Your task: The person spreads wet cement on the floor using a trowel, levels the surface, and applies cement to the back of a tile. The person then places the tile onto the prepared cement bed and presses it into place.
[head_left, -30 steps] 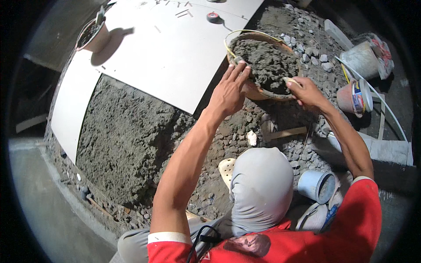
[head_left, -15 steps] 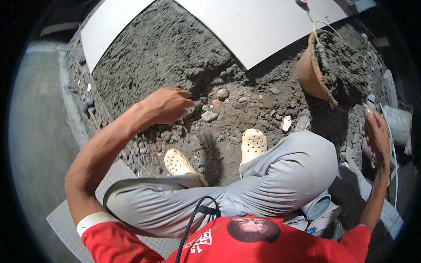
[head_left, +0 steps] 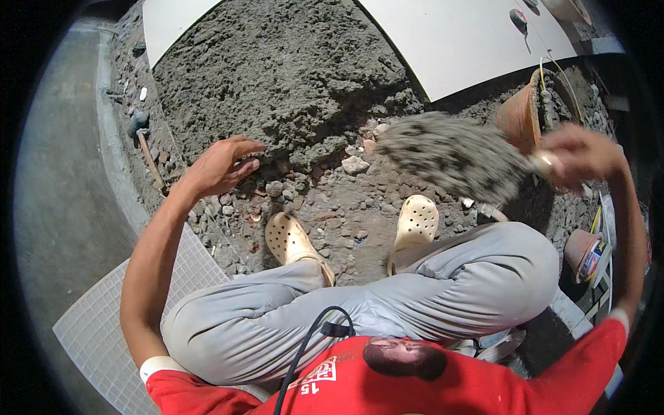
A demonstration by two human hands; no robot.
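Observation:
My right hand (head_left: 584, 159), blurred by motion, is closed round the handle of a trowel (head_left: 541, 163). A big heap of wet grey mortar (head_left: 453, 155) covers the blade, so its shape is hidden. Behind the trowel leans an orange bucket (head_left: 519, 116) with mortar in it and a thin wire handle. My left hand (head_left: 225, 166) holds nothing; its fingers are apart, over the near left edge of a rough mortar bed (head_left: 270, 76). Large white tiles border that bed: one on the right (head_left: 470, 41), another on the left (head_left: 166, 28).
Rubble and stones (head_left: 346, 228) lie around my pale clogs. A hammer (head_left: 147, 155) rests at the left. Below it is a ribbed tile (head_left: 117, 311). A small tub (head_left: 584, 249) stands at the right, and a red and black tool (head_left: 518, 19) sits on the right tile.
My right hand has swung up and left from beside the bucket, carrying mortar on the trowel. My left hand has shifted left and opened a little. The view has moved slightly.

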